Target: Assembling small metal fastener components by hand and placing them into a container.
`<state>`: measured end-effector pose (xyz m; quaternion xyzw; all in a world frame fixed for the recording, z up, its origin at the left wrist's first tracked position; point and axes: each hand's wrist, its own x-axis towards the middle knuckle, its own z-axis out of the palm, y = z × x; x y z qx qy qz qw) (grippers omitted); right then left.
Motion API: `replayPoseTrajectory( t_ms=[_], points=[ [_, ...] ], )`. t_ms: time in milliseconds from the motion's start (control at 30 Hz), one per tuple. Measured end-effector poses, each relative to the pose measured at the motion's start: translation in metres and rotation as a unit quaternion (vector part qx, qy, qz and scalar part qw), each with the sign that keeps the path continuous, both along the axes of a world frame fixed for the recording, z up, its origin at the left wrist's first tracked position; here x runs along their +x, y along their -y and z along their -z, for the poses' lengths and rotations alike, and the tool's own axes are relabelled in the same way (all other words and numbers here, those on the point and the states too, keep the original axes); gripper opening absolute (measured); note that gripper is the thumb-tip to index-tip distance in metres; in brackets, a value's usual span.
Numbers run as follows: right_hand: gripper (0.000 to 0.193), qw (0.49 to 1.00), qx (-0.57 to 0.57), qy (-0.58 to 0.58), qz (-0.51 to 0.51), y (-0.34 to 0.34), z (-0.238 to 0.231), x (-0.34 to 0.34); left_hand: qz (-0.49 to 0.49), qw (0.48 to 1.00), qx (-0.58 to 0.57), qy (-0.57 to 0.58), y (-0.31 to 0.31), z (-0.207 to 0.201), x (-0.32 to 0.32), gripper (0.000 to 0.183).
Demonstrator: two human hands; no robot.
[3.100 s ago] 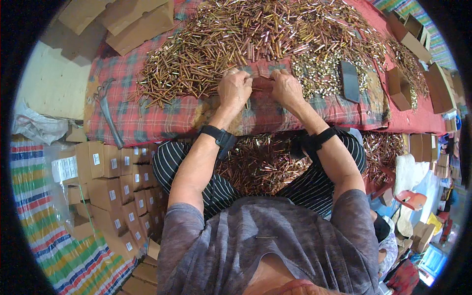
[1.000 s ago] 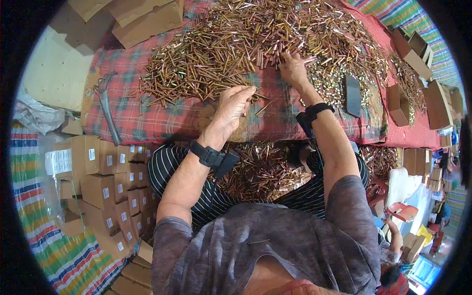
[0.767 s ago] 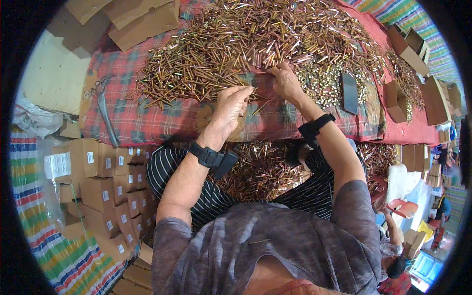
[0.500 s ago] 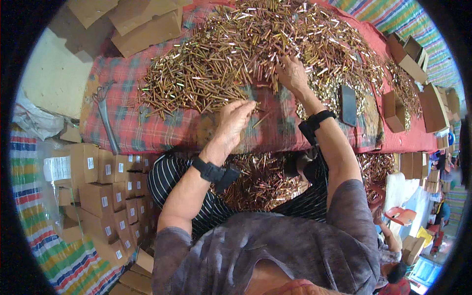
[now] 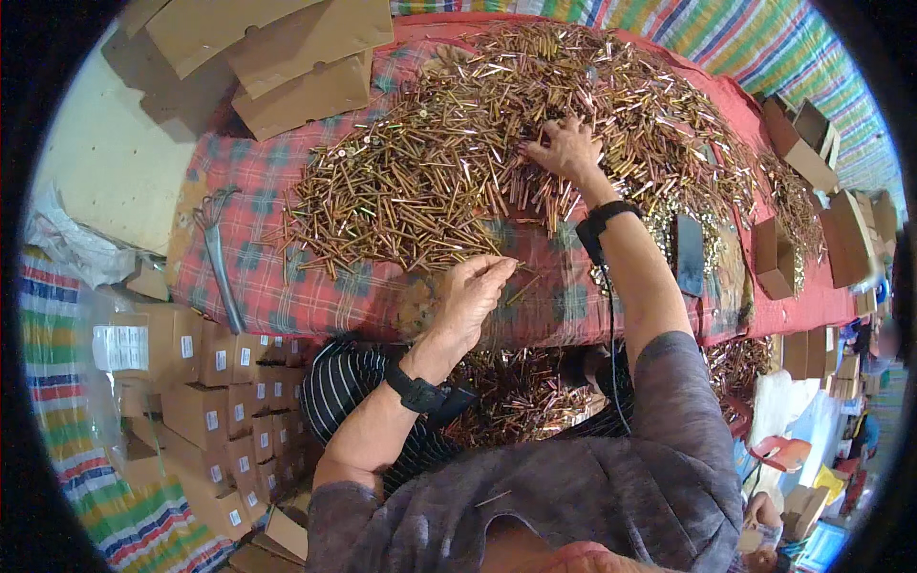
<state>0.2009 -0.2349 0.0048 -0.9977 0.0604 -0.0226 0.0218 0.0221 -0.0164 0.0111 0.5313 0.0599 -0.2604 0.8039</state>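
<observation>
A broad pile of thin gold-coloured metal rods (image 5: 411,186) covers much of the plaid cloth (image 5: 277,306). At the pile's near edge my left hand (image 5: 470,298) is closed, thumb and fingertips pinched together; what is between them, if anything, is too small to make out. One loose rod (image 5: 523,289) lies on the cloth just right of those fingertips. Further away, my right hand (image 5: 565,153) rests palm down on the rods with its fingers spread apart. A slim rod-like piece (image 5: 494,498) shows in front of my shirt.
Past my right wrist lie a dark phone-like slab (image 5: 688,255) and small shiny pieces (image 5: 718,237). A metal hand rake (image 5: 219,263) lies at left. Open cartons (image 5: 306,95) stand far left, stacked labelled boxes (image 5: 196,415) near left, and more boxes (image 5: 772,258) at right.
The whole view has shifted, so the table sits lower in it. My right hand's fingers have spread on the pile. My left fingertips have drawn into a pinch. The slim piece before my shirt is new.
</observation>
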Motion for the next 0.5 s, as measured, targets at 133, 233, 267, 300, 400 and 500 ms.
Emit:
replayPoseTrajectory(
  t_ms=[133, 233, 267, 300, 400, 500],
  points=[
    [0.057, 0.996, -0.062, 0.043, -0.042, -0.019, 0.006, -0.037, -0.014, 1.0, 0.0, 0.011, 0.003, -0.001, 0.0, 0.013],
    [0.063, 0.997, 0.015, 0.045, -0.067, -0.021, 0.007, -0.058, -0.013, 1.0, 0.006, 0.022, 0.004, 0.002, 0.0, 0.015],
    [0.066, 0.994, 0.019, 0.065, -0.081, -0.022, 0.01, -0.064, -0.009, 1.0, 0.005, 0.023, 0.003, 0.007, 0.0, 0.015],
    [0.075, 0.995, 0.008, 0.056, -0.079, -0.024, 0.015, -0.073, -0.005, 1.0, 0.015, 0.022, 0.003, 0.013, 0.001, 0.015],
    [0.077, 0.989, 0.069, 0.015, -0.129, -0.009, 0.025, -0.093, -0.002, 0.999, 0.024, 0.029, 0.006, 0.009, 0.0, 0.012],
    [0.054, 0.97, 0.154, 0.113, -0.148, 0.004, 0.015, -0.107, -0.038, 0.999, 0.017, 0.019, 0.003, 0.017, 0.002, 0.013]
  ],
)
